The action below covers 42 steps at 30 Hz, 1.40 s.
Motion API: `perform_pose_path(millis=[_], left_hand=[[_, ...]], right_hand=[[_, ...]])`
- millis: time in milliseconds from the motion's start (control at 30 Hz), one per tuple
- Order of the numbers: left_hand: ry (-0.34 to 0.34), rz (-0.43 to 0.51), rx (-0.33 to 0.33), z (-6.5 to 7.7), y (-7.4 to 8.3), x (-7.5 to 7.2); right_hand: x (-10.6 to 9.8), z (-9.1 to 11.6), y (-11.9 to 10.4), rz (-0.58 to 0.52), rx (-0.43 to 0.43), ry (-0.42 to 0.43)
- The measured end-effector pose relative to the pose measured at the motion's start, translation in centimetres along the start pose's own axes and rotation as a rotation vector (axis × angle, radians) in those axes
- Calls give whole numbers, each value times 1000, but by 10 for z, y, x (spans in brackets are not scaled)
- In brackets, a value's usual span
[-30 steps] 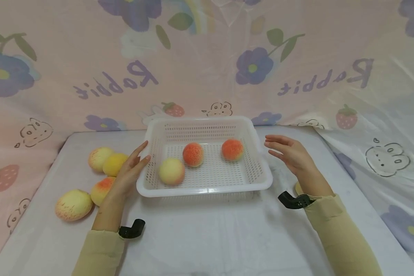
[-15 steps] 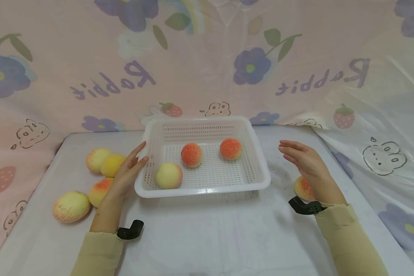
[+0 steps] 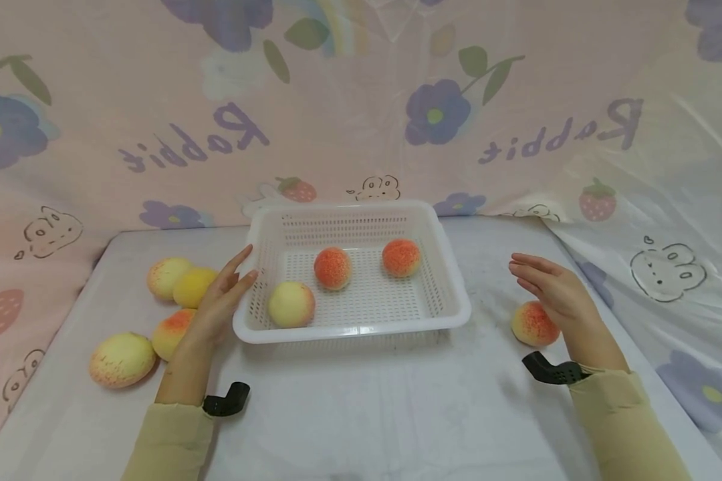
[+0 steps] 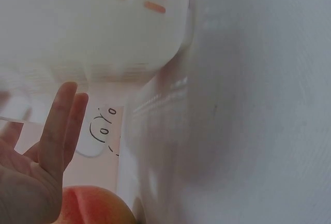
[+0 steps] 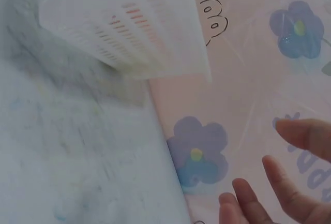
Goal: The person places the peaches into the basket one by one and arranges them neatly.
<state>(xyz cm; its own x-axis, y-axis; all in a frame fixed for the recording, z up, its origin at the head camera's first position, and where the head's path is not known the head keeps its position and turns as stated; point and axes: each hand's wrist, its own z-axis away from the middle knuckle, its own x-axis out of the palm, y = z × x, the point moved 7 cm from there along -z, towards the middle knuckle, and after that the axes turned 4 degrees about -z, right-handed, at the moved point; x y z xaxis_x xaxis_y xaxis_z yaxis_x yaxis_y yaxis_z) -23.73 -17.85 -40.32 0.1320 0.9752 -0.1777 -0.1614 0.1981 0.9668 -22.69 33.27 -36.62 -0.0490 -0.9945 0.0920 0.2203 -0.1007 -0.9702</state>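
Observation:
A white plastic basket (image 3: 361,331) with slotted walls stands at the middle of the table. Inside it lie two red-orange peaches, one near the centre (image 3: 333,268) and one to the right (image 3: 401,258), plus a pale yellow peach (image 3: 291,304) at the front left. My left hand (image 3: 216,310) has its straight fingers against the basket's left wall; the left wrist view shows its fingertips (image 4: 67,89) at that wall. Off to the right, my right hand (image 3: 553,294) hovers with extended fingers and holds nothing. Just below it a yellow-red peach (image 3: 534,324) sits on the table, partly covered by the hand.
Left of the basket is a group of fruit: a speckled pale peach (image 3: 167,277), a yellow fruit (image 3: 194,287), an orange-yellow peach (image 3: 171,334) partly behind the left wrist, and a larger pale oval fruit (image 3: 123,361). A patterned curtain (image 3: 337,133) rises behind the table (image 3: 361,414).
My right hand has moved right, away from the basket, to beside the yellow-red peach, now more exposed. The pale peach in the basket has rolled slightly toward the front left. My left hand stays at the basket.

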Motion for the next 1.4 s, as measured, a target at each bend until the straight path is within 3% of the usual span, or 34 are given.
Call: perform_pose_path(millis=[133,500,1000,1200,1400], left_hand=[[-4,3,7,-1,1,0],[-11,1,-3,-2,0,1],[-20,10,16,-2,-1,1],[-16,16,15,-2,-2,0],[-3,-10,-2,-2,-4,-1]], right_hand=[[-11,4,2,4,10,22],[-43,16,10,-43,-69,115],[-58,22,28,-171,-52,159],[-67,24,44,-140,-24,252],[-72,24,60,-84,70,273]])
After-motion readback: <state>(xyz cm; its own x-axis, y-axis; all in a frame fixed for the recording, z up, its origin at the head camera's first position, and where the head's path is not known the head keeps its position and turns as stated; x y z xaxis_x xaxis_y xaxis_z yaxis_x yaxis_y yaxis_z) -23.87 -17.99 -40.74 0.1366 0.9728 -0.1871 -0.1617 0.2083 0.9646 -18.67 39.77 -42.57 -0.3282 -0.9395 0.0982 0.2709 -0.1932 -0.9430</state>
